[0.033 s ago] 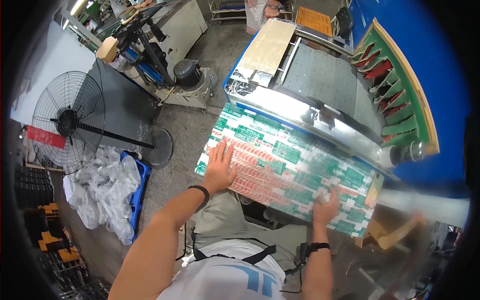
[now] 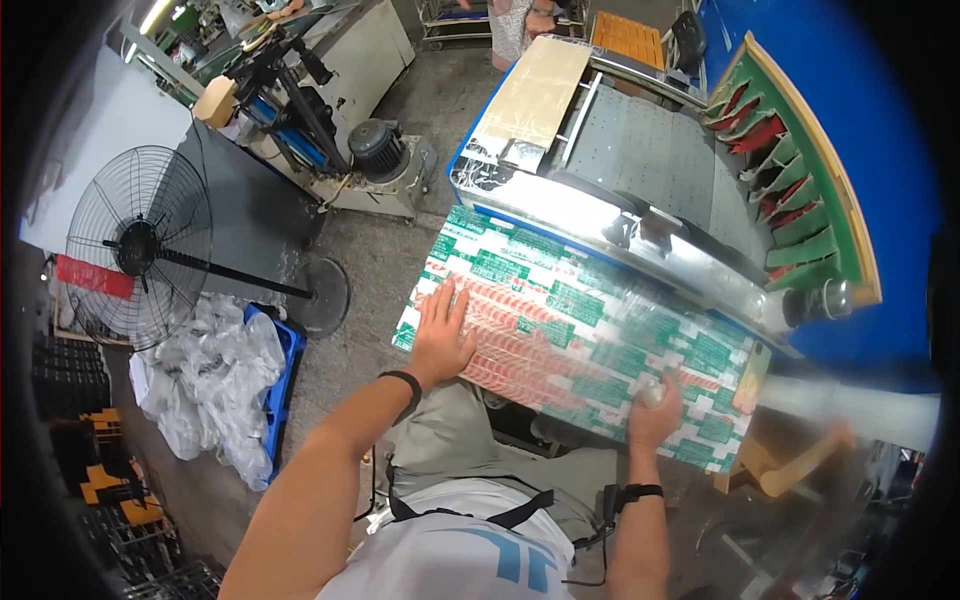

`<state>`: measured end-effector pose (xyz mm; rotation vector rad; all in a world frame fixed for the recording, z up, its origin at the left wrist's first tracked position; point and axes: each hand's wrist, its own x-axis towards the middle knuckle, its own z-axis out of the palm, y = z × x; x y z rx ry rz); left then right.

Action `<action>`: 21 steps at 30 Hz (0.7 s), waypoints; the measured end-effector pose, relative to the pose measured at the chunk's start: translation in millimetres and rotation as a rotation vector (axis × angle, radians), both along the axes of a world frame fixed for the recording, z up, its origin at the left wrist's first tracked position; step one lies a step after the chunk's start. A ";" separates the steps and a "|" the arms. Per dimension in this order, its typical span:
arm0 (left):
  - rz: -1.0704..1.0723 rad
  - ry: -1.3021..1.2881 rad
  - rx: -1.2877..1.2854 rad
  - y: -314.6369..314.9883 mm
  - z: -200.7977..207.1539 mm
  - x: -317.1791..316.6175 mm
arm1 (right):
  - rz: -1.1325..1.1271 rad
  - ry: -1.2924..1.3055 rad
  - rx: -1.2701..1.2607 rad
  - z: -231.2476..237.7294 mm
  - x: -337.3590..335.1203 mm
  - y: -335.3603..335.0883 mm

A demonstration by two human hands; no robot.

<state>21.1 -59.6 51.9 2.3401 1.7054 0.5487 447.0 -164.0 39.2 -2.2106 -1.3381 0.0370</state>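
In front of me is a long board or table top (image 2: 585, 300) covered with green, white and red printed tape under a glossy clear layer. My left hand (image 2: 441, 340) lies flat on its left part, fingers stretched out and pressed to the surface. Over the right part, my right hand (image 2: 655, 412) is closed, with a small shiny, pale piece showing at its thumb side. I cannot make out what that piece is.
Behind the board stands a machine with a metal bed (image 2: 640, 150) and a bright front bar. A standing fan (image 2: 138, 248) and a blue pallet (image 2: 287, 375) piled with clear plastic (image 2: 215, 375) are at left. A roll of clear film (image 2: 850, 412) lies at right. Another person (image 2: 512, 30) stands at the back.
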 end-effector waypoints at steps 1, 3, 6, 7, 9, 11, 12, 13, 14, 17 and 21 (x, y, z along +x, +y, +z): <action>-0.005 0.001 0.014 1.7 -0.3 2.5 | 0.000 -0.007 0.007 0.9 1.0 0.3; -0.022 0.008 0.024 6.9 0.5 3.4 | -0.007 -0.011 0.019 1.2 2.2 2.2; -0.035 0.026 0.035 7.8 0.5 3.2 | -0.003 0.028 -0.003 1.5 2.0 1.9; -0.038 0.011 0.041 7.5 1.0 3.1 | -0.010 0.034 -0.004 1.0 1.3 2.3; -0.050 -0.002 0.043 6.2 1.0 3.5 | 0.001 0.004 0.012 1.6 0.4 0.9; -0.030 0.018 0.049 4.7 -1.4 3.1 | 0.005 0.013 0.019 2.1 0.6 0.9; -0.036 0.020 0.046 4.0 -2.2 2.5 | 0.017 0.018 0.028 2.3 0.6 0.5; -0.031 0.015 0.040 3.7 -3.1 1.5 | 0.011 0.020 0.024 2.7 0.1 -0.7; -0.025 0.010 0.036 4.4 -4.3 0.8 | 0.009 0.018 0.022 2.1 -0.3 -1.3; -0.046 0.014 0.061 5.4 -8.4 -0.1 | -0.007 0.017 0.020 0.7 -0.4 0.6; -0.028 0.019 -0.003 7.4 -9.1 1.0 | -0.009 0.017 0.023 3.0 2.2 1.1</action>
